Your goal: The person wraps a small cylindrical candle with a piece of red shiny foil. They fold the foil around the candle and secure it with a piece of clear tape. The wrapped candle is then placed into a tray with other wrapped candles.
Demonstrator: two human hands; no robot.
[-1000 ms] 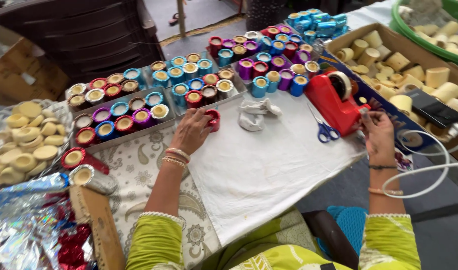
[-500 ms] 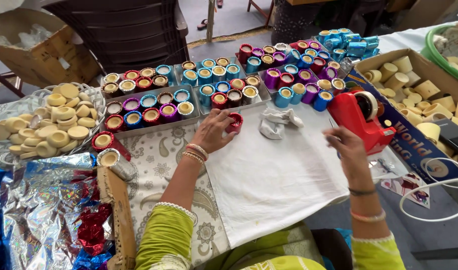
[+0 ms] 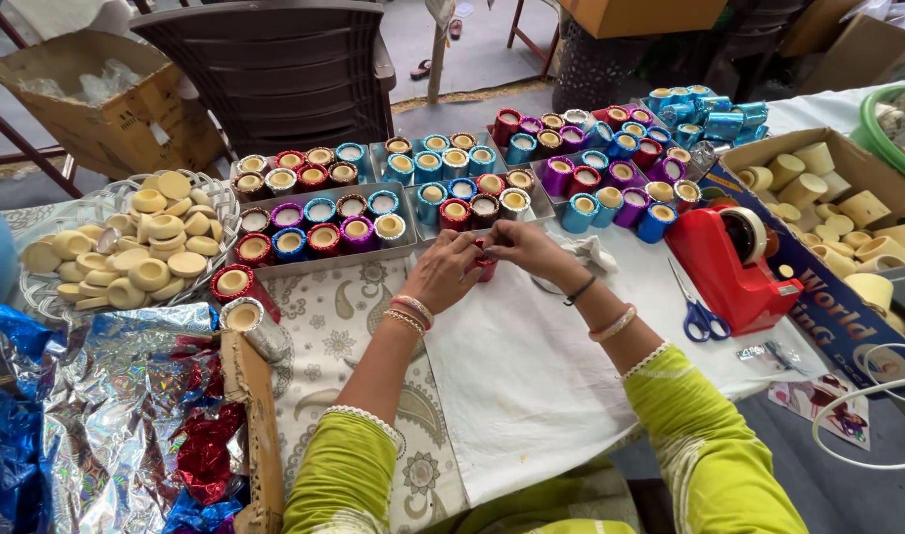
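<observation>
Both hands meet over the white cloth (image 3: 532, 366) at the middle of the table. The left hand (image 3: 443, 274) has its fingers curled round a small red foil-wrapped candle cup (image 3: 485, 267), and the right hand (image 3: 525, 249) pinches the same cup from the other side, fingertips pressed to its top edge. The cup is mostly hidden between the two hands; only a strip of red foil shows, held just above the cloth near its far edge. Bangles sit on both wrists, and the sleeves are lime green.

Just beyond the right hand lies a crumpled scrap of white wrapping (image 3: 596, 255). Directly behind the hands stand trays of finished cups (image 3: 373, 193) in red, blue, purple and gold foil, packed in rows, each with a pale wax top. To the right of the cloth is a red tape dispenser (image 3: 734, 272), with blue-handled scissors (image 3: 698, 314) lying just beside its base. Further right, a cardboard box (image 3: 818, 307) holds bare cream-coloured wax cups. To the left, a clear dish (image 3: 87, 213) is piled with round wax discs, and two wrapped cups, one red (image 3: 233, 284) and one silver (image 3: 245, 318), sit near it. Crinkled sheets of silver, blue and red foil (image 3: 106, 396) fill the near left corner. A brown plastic chair (image 3: 274, 69) stands behind the table.
</observation>
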